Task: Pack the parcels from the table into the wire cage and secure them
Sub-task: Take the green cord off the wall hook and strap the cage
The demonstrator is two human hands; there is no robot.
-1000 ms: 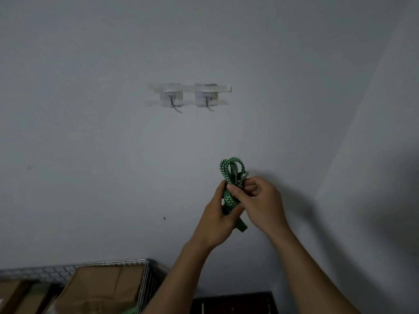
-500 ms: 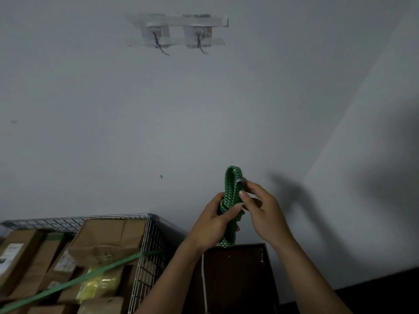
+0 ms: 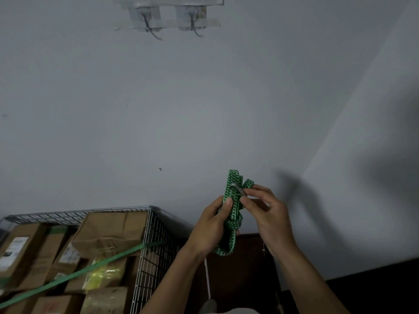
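The left hand (image 3: 210, 225) grips a coiled green strap with black dots (image 3: 231, 240), fingers and thumb curled round its middle. The right hand (image 3: 269, 214), touching it on the other side, pinches the strap's grey metal hook (image 3: 237, 188) between thumb and fingertips.

Over the past second the head has tipped downward. The two wall hooks (image 3: 154, 30), earlier a short way above the hands, are now far above them. The wire cage (image 3: 148, 257), earlier barely visible, now fills the space below and left of the left hand. The right fingers have shifted from the coil's loops to the hook end.

Cardboard parcels (image 3: 108, 230) are packed inside the cage. One stretched green strap (image 3: 90, 266) already crosses them to the cage's near wall. The coil looks like a second strap being unwound, so the work seems to be in its securing stage.

A dark cabinet (image 3: 249, 268) stands just below both hands.

A white label (image 3: 13, 248) on a far-left parcel is too small to read, and no brand is legible.
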